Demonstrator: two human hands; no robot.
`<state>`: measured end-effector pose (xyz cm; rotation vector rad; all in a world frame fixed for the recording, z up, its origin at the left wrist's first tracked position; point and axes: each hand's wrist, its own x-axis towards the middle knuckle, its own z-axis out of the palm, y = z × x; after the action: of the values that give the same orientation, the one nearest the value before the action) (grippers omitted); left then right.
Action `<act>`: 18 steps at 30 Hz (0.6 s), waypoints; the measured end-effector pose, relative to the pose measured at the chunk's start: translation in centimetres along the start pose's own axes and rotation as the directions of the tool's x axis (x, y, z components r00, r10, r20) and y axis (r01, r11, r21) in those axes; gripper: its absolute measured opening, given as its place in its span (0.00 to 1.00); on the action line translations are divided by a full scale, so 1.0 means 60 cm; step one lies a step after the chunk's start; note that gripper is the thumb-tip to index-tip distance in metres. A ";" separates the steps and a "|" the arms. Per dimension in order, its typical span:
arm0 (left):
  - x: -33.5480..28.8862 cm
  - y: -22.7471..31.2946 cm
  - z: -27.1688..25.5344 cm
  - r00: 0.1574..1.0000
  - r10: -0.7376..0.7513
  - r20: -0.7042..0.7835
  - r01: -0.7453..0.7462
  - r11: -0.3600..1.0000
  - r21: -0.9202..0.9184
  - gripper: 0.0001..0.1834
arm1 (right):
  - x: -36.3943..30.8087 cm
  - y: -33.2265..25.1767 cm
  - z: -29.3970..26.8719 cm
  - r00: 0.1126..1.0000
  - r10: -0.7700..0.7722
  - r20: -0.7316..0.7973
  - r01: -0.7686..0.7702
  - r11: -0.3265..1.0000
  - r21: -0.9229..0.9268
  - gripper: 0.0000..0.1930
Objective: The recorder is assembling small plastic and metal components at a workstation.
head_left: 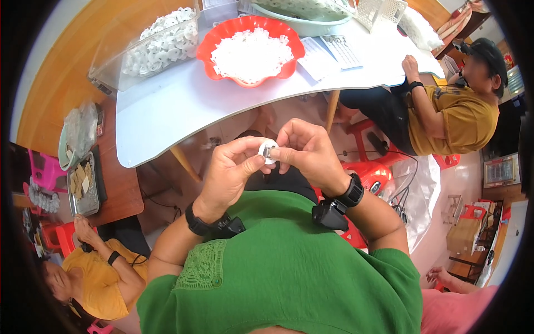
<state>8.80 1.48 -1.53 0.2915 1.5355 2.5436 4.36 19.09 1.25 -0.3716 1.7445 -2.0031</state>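
Between my two hands, above my lap and just short of the table edge, is a small round white plastic part (268, 148) with a small metallic-looking piece at its middle. My left hand (236, 164) pinches its left side between thumb and fingers. From the right, my right hand (308, 150) presses thumb and forefinger against it, on or beside the metallic piece. Fingertips hide much of the part. Beyond my hands, on the table, stands a red wavy-rimmed bowl (201, 51) heaped with small white pieces.
A clear bin (105, 64) of white round parts stands on the white table (167, 119), left of the bowl. Papers (320, 61) and a pale green basin (306, 26) lie right and behind. People in yellow sit left and right; a pink sleeve shows lower right. Red stools (367, 145) stand nearby.
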 end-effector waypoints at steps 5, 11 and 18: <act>0.002 -0.001 -0.004 0.995 -0.093 0.023 0.095 0.981 -0.166 0.17 | -0.011 -0.016 -0.003 1.000 0.030 0.001 -0.030 0.995 0.093 0.05; 0.004 0.000 -0.003 0.995 -0.091 0.042 0.097 0.976 -0.193 0.16 | -0.010 -0.008 0.003 0.999 0.007 -0.042 -0.004 0.998 0.069 0.05; 0.008 -0.001 0.004 1.000 -0.015 0.024 0.015 1.000 0.012 0.14 | -0.004 0.006 0.002 0.998 -0.021 -0.059 0.026 0.995 0.093 0.05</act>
<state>8.40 1.79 -1.43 0.3096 1.5389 2.5112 4.69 19.10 0.94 -0.3072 1.6803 -2.1232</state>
